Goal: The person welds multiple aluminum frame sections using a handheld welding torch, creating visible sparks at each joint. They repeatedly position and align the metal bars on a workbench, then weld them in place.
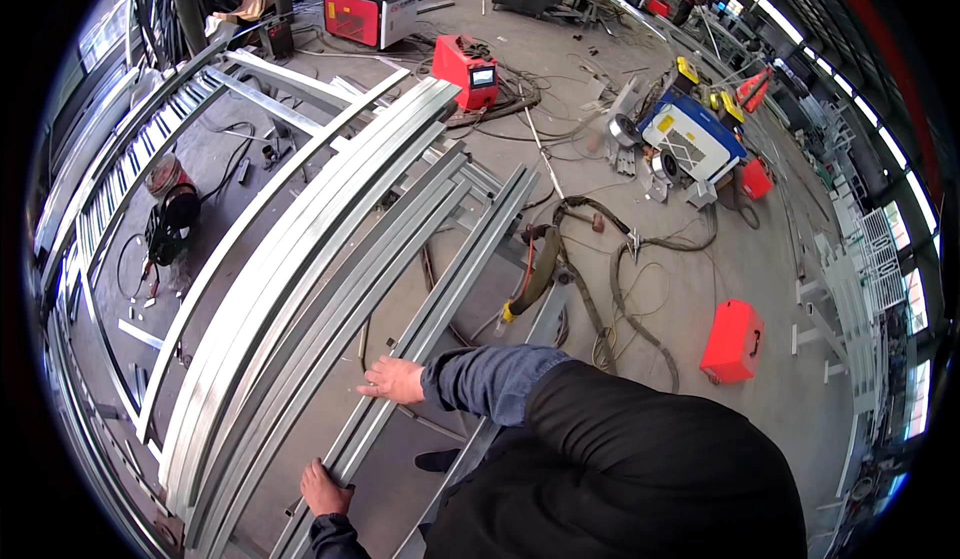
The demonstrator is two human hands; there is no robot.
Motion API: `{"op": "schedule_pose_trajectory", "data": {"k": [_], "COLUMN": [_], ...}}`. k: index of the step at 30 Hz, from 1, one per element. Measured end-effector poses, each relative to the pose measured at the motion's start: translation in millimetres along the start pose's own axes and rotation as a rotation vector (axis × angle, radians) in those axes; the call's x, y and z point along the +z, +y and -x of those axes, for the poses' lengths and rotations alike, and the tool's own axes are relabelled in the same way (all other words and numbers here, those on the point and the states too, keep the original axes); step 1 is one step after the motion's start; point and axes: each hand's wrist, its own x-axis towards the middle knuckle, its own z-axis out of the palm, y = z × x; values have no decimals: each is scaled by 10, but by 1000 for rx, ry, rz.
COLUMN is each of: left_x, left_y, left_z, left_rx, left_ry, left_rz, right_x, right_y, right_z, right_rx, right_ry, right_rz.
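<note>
Long silvery metal bars (455, 284) with lengthwise ridges lie side by side on supports in front of me, running from the lower edge up to the right. My left hand (325, 489) is closed round the left edge of these bars near their lower end. Farther up, my right hand (395, 379) reaches across the same bars, its fingers bent over the far edge. The fingers' undersides are hidden on both hands. To the left lies a broad stack of similar metal bars (290, 259), apart from my hands.
A metal frame (270, 184) stands beyond the stack. Cables and hoses (620, 309) trail over the floor on the right, near a red case (732, 341) and a blue-and-white machine (690, 139). A red machine with a screen (465, 71) stands ahead. Another person (690, 4) is far off.
</note>
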Motion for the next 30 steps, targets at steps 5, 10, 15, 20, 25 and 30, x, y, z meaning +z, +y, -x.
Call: {"op": "schedule_pose_trajectory", "data": {"k": [5, 10, 15, 20, 25, 30], "left_x": [-8, -16, 25, -30, -665, -698], "left_y": [-38, -50, -82, -2, 304, 310], "left_z": [-42, -40, 28, -50, 101, -43], "left_rx": [14, -8, -12, -17, 53, 15], "left_ry": [-36, -47, -18, -57, -33, -136], "left_rz": [4, -43, -28, 6, -23, -32], "right_x": [-108, -182, -117, -165, -354, -244], "right_y": [47, 54, 34, 148, 163, 245], "right_z": [-45, -73, -12, -35, -135, -186], "right_rx": [5, -37, -34, -49, -105, -68], "right_ry": [-68, -115, -69, -111, -32, -106], "right_rz": [2, 21, -52, -76, -179, -172]}}
